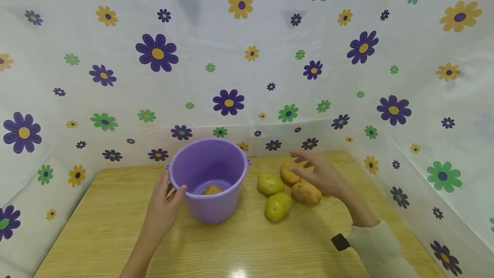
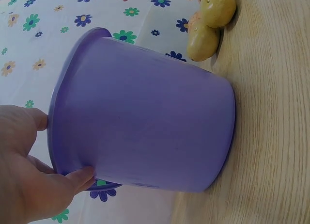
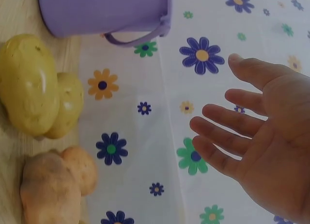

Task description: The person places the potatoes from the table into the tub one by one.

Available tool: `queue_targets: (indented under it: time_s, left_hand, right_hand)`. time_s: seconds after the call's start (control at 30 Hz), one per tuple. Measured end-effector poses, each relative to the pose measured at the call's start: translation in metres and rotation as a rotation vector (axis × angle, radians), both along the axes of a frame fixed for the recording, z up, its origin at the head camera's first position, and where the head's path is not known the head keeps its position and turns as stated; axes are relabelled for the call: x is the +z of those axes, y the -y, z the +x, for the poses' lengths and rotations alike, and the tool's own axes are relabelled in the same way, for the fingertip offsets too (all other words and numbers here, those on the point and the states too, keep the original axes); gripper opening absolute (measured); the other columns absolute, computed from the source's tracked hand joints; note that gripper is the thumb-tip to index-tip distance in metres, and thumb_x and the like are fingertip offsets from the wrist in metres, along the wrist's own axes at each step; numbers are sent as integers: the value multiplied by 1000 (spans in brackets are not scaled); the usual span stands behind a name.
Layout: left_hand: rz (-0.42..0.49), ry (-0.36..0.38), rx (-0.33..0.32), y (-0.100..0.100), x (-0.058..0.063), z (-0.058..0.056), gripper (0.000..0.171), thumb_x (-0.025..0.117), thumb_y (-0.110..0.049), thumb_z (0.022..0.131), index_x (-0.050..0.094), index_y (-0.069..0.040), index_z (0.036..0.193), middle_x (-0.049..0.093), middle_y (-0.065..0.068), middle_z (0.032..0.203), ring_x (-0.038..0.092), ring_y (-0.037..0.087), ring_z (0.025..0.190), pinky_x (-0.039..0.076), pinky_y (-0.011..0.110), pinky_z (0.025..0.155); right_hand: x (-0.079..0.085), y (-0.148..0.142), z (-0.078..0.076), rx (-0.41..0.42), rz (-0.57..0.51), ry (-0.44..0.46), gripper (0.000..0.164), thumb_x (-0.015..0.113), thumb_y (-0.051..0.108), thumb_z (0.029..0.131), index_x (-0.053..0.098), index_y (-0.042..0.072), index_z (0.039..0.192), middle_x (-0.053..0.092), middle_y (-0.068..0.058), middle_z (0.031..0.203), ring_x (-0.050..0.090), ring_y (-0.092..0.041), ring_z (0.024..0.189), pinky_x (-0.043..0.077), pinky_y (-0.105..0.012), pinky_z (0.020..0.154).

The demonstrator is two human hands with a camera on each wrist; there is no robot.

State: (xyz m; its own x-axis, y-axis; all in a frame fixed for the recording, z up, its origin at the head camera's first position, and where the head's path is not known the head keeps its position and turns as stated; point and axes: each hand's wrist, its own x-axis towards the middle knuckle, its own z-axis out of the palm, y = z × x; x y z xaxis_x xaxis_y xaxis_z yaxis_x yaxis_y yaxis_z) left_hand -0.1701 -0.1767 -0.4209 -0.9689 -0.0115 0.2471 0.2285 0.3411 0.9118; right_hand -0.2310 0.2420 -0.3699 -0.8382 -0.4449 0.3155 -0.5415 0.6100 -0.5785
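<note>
1. At the left, the left forearm is angled up and inward from the bottom edge, and the purple bucket's (image 1: pixel 211 209) rim is gripped by the left hand (image 1: pixel 164 200), with the thumb and fingers bent about the edge.
2. The smooth, plastic-looking bucket, round and tapered toward its base, is stood mouth up on the surface (image 1: pixel 96 218), which is marked with pale wood grain.
3. Inside, low in the bucket, what seems to be a brown potato (image 1: pixel 212 190) is seen, partly hidden by the front wall.
4. Beside the bucket to the right, two glossy, oval yellow-green potatoes (image 1: pixel 278 206) are set close together.
5. Next to them, two duller, lumpy brown potatoes (image 1: pixel 306 192) are partly overlapped in the head view by the right hand.
6. At the far right, the right hand (image 1: pixel 323 174) is held raised, palm inward, fingers spread and nothing grasped; its forearm is slanted in from a pale sleeve (image 1: pixel 376 246).
</note>
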Motion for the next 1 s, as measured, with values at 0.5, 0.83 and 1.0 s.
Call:
queue_targets:
  time_s: [0.5, 0.83, 1.0]
  left_hand:
    - [-3, 4, 8, 1, -2, -1, 74, 57, -19, 108, 13, -4, 165, 13, 24, 168, 29, 46, 149, 38, 32, 115]
    - [-6, 11, 8, 1, 0, 0, 75, 57, -20, 108, 11, -4, 166, 11, 23, 168, 28, 46, 150, 38, 32, 115]
    - [3, 5, 4, 0, -1, -1, 75, 57, -18, 108, 12, -3, 165, 12, 24, 168, 28, 47, 149, 38, 32, 115]
  right_hand:
    - [-8, -51, 11, -102, 16, -46, 47, 69, 18, 101, 57, -1, 143, 64, -23, 134, 67, -39, 108, 61, -59, 88]
    - [-8, -71, 20, -182, 41, -24, 49, 69, 22, 102, 57, -1, 143, 65, -23, 133, 67, -41, 107, 62, -53, 87]
    - [-10, -76, 23, -189, 52, -23, 48, 69, 21, 102, 57, -2, 142, 64, -22, 134, 67, -38, 107, 62, -43, 87]
